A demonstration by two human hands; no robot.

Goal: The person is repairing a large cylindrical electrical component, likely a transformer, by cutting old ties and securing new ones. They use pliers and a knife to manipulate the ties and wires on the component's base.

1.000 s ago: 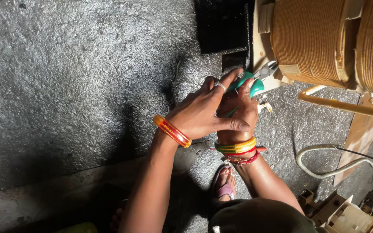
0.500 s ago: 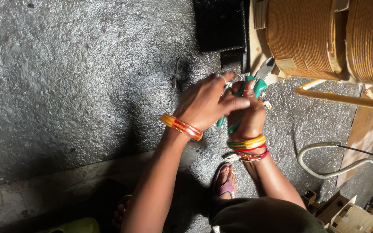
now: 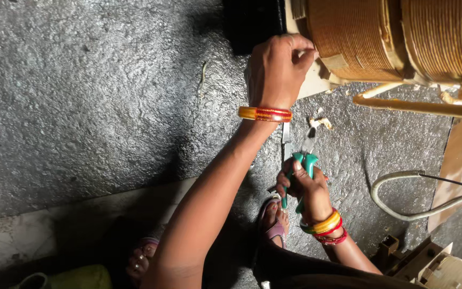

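Observation:
My left hand reaches up to the near edge of a large wound copper-wire coil, its fingertips pinched on something small at the coil's edge that I cannot make out. An orange and red bangle sits on that wrist. Lower down, my right hand grips a pair of green-handled pliers, jaws pointing up toward the coil and slightly apart. Yellow and red bangles circle the right wrist.
A second coil stands beside the first at the top right. A wooden strip runs under the coils. A pale cable loops on the grey floor at the right. My sandalled foot is below the pliers. Wooden parts lie bottom right.
My hands, joined on the pliers before, have separated: the left rose to the coil's edge, and the right dropped down with the pliers.

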